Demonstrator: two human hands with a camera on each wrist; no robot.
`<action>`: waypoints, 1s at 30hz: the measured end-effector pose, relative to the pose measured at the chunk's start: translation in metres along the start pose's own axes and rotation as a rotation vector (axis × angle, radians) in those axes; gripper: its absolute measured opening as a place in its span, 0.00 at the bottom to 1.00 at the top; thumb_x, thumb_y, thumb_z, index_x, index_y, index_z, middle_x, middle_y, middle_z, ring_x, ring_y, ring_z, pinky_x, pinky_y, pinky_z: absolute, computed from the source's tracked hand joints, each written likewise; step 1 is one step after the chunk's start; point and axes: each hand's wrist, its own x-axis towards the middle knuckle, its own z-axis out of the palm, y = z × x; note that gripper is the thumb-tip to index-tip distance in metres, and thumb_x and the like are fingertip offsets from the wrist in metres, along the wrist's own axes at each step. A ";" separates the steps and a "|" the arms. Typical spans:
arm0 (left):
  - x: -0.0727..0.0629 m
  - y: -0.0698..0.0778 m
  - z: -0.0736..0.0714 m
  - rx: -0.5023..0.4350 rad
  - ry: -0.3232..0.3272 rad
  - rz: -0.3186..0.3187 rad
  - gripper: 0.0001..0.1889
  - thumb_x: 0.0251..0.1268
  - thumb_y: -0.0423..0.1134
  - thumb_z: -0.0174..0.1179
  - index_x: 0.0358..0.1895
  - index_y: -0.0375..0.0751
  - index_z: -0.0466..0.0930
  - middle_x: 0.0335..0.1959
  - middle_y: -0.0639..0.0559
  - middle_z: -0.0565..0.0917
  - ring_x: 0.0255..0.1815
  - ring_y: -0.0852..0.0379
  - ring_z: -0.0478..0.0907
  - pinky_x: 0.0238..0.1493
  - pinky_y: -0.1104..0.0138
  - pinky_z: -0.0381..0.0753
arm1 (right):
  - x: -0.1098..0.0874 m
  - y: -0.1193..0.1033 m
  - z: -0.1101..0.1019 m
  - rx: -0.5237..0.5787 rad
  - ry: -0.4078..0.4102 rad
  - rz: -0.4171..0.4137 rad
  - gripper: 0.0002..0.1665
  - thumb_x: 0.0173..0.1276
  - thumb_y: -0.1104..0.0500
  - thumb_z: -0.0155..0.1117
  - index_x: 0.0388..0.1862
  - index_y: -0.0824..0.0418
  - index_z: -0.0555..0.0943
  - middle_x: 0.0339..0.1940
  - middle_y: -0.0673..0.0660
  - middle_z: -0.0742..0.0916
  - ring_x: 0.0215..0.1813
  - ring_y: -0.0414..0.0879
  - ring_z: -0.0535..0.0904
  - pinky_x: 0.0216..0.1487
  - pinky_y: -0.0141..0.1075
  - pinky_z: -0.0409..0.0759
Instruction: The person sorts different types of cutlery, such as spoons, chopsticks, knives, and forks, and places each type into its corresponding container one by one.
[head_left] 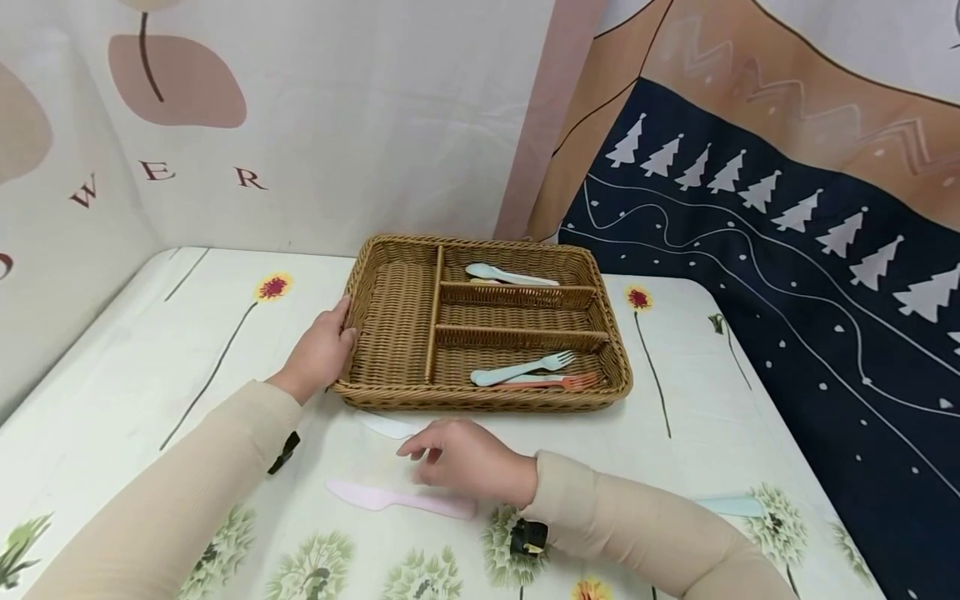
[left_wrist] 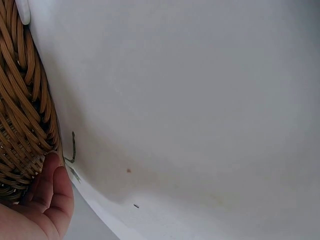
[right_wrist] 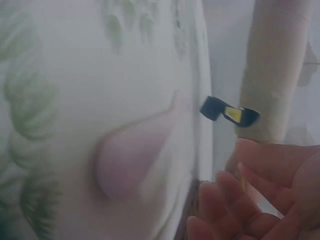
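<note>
A brown wicker cutlery tray [head_left: 390, 312] stands on the table, and my left hand [head_left: 318, 350] holds its left end by the rim. In the left wrist view, the left fingers [left_wrist: 61, 192] lie against the woven wall. My right hand [head_left: 468, 458] is just in front of the tray with loosely bent fingers and nothing in them. Close to its fingertips lies a white plastic knife [head_left: 384, 425], its other end hidden behind the hand. Nearer the front, a pink plastic knife [head_left: 401, 500] lies flat; it shows blurred in the right wrist view.
In the tray's front compartment lie a light blue fork [head_left: 525, 368], an orange fork [head_left: 577, 382] and a whitish piece. The back compartment holds a light blue spoon [head_left: 510, 275] over other cutlery. Beside the right sleeve, a light blue handle [head_left: 731, 506] shows partly.
</note>
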 end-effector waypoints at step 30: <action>0.003 -0.002 0.001 -0.005 -0.001 -0.018 0.31 0.80 0.38 0.33 0.77 0.36 0.30 0.68 0.24 0.56 0.70 0.30 0.57 0.68 0.41 0.58 | 0.002 -0.007 0.017 -0.295 -0.160 0.027 0.19 0.59 0.65 0.70 0.49 0.51 0.86 0.25 0.43 0.77 0.30 0.34 0.67 0.36 0.25 0.66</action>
